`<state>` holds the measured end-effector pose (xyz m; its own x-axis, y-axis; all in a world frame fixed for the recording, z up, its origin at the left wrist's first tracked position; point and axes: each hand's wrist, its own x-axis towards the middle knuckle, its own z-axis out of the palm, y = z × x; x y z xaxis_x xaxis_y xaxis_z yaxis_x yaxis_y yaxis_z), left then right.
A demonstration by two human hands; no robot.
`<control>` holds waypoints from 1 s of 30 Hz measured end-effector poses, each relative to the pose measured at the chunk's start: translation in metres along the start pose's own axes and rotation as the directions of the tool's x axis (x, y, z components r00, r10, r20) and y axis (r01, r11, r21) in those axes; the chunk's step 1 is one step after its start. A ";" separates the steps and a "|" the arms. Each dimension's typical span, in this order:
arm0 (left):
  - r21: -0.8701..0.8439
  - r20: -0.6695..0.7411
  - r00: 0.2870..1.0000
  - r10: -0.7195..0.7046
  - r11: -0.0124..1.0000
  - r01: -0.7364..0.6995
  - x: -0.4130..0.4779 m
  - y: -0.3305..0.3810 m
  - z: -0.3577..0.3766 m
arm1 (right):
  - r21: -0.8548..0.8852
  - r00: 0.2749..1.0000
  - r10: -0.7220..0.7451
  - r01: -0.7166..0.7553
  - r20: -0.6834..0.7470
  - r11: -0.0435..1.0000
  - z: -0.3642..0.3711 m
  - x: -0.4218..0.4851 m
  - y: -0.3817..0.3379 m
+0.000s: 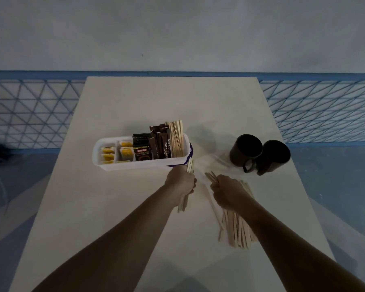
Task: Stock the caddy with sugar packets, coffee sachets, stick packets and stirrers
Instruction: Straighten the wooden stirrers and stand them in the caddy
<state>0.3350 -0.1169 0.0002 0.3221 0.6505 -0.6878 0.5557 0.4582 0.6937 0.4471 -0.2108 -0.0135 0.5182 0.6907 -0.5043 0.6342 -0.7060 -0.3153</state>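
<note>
A white caddy (105, 165) stands on the table, with yellow sugar packets (125, 153) at its left, black coffee sachets (142, 153) in the middle, brown stick packets (162, 144) and upright wooden stirrers (176, 138) at its right end. My left hand (180, 183) grips a small bundle of stirrers (182, 204) just in front of the caddy's right corner. My right hand (226, 191) lies on a loose pile of stirrers (237, 228) on the table, its fingers curled round a few of them.
Two dark mugs (246, 151) (273, 155) stand to the right of the caddy. The pale table (114, 218) has a drop on both sides, and a blue mesh railing (30, 112) runs behind it.
</note>
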 end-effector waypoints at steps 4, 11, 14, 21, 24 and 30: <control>-0.018 -0.022 0.999 0.030 0.999 -0.030 0.001 0.000 -0.011 | -0.022 0.999 0.029 -0.029 -0.025 0.999 0.010 -0.002 -0.009; -0.035 -0.017 0.999 0.040 0.999 -0.040 0.000 -0.004 -0.023 | 0.040 0.994 0.098 -0.096 -0.057 0.995 0.031 0.001 -0.013; -0.043 -0.017 1.000 0.023 0.999 -0.024 -0.003 -0.006 -0.027 | 0.039 0.994 0.089 -0.087 -0.060 0.995 0.032 0.002 -0.016; -0.065 -0.034 0.999 0.013 0.998 -0.015 -0.004 -0.011 -0.032 | 0.023 0.992 0.081 -0.079 -0.094 0.997 0.042 0.009 -0.016; -0.049 -0.039 0.999 0.001 0.999 -0.002 -0.004 -0.012 -0.034 | -0.007 0.990 0.043 -0.044 -0.133 0.999 0.046 0.011 -0.015; -0.031 -0.040 0.999 -0.015 0.999 0.014 -0.005 -0.016 -0.036 | -0.028 0.988 0.012 -0.016 -0.156 0.999 0.057 0.019 -0.008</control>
<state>0.2972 -0.1059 0.0004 0.2829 0.6674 -0.6889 0.5362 0.4855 0.6905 0.4192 -0.2015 -0.0662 0.6089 0.6984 -0.3760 0.6414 -0.7124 -0.2847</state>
